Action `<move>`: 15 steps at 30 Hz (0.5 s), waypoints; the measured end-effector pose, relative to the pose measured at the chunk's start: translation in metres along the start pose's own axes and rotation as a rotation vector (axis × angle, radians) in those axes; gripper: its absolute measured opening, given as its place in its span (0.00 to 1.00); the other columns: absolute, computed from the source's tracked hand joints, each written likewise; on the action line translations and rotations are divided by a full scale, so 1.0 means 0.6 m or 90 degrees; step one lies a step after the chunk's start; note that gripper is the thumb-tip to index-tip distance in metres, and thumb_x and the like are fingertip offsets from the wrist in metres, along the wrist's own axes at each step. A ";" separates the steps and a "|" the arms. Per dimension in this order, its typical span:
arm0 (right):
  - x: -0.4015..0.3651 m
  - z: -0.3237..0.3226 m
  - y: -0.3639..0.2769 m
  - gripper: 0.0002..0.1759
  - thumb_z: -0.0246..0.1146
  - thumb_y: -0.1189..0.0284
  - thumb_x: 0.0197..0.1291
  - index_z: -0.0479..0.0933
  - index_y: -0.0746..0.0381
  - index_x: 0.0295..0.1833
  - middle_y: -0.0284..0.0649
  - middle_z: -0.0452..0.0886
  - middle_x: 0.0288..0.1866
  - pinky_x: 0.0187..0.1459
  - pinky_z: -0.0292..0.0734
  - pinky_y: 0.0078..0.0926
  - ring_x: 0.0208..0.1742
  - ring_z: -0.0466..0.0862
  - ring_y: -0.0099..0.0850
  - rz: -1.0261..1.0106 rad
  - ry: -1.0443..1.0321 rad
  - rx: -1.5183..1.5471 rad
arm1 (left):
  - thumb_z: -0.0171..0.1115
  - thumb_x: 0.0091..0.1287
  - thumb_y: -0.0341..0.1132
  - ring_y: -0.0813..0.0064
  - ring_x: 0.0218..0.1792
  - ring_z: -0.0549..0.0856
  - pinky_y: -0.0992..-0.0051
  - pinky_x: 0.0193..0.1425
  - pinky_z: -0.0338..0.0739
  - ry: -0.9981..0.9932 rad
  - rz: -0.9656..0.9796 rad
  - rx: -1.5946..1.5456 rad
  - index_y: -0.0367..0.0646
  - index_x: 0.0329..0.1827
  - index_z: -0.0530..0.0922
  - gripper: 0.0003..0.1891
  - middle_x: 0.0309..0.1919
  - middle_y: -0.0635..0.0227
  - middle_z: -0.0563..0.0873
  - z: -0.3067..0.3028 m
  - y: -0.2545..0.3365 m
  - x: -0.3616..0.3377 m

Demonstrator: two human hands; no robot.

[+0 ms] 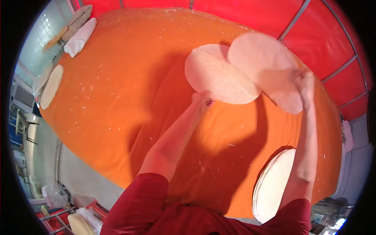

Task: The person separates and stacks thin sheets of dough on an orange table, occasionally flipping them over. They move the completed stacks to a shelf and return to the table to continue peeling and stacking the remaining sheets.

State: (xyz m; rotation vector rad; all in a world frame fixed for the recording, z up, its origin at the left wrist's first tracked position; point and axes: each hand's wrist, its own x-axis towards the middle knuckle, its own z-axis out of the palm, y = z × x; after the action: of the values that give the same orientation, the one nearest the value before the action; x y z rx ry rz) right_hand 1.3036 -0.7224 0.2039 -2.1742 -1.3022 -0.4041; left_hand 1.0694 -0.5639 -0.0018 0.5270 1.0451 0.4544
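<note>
Two thin, round, pale flatbreads hang over the far right of the orange cloth and overlap where they meet. My left hand (202,99) is closed on the near edge of the left flatbread (221,74). At the far right, my right hand (304,83) pinches the edge of the right flatbread (260,55), which is slightly smeared by motion. Below my right forearm lies a stack of round flatbreads (274,186), partly covered by that arm.
An orange cloth (105,125) with scattered white crumbs covers the broad table. Along its left edge lie a flat pale bread (52,87) and a rolled white cloth (81,37). Red panels (243,15) stand behind. A rack with plastic bags (55,196) is at lower left.
</note>
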 end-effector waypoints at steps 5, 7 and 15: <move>-0.031 -0.070 -0.190 0.04 0.55 0.74 0.45 0.74 0.63 0.27 0.52 0.72 0.18 0.19 0.67 0.36 0.18 0.76 0.38 -0.188 0.162 -0.288 | 0.54 0.55 0.35 0.78 0.10 0.72 0.75 0.13 0.63 -0.027 0.322 0.324 0.38 0.11 0.69 0.16 0.09 0.67 0.73 -0.061 -0.040 -0.073; -0.090 -0.043 -0.252 0.05 0.54 0.76 0.43 0.74 0.62 0.27 0.49 0.74 0.19 0.20 0.68 0.36 0.18 0.76 0.36 -0.196 0.049 -0.435 | 0.55 0.54 0.35 0.79 0.11 0.73 0.74 0.16 0.66 0.017 0.311 0.409 0.37 0.11 0.71 0.16 0.09 0.67 0.74 -0.117 -0.072 -0.167; -0.219 0.154 -0.204 0.10 0.55 0.76 0.36 0.73 0.64 0.30 0.42 0.75 0.16 0.21 0.70 0.32 0.22 0.78 0.33 -0.382 -0.465 -0.196 | 0.47 0.64 0.41 0.70 0.34 0.80 0.71 0.39 0.76 -0.082 0.168 -0.114 0.37 0.44 0.69 0.15 0.36 0.62 0.79 -0.256 -0.139 -0.279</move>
State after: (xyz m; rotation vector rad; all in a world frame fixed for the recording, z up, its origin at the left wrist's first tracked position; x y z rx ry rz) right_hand 1.1303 -0.7140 0.1007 -2.2225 -2.4542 -0.0038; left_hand 0.8679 -0.6980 0.0011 0.5286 0.8051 0.7304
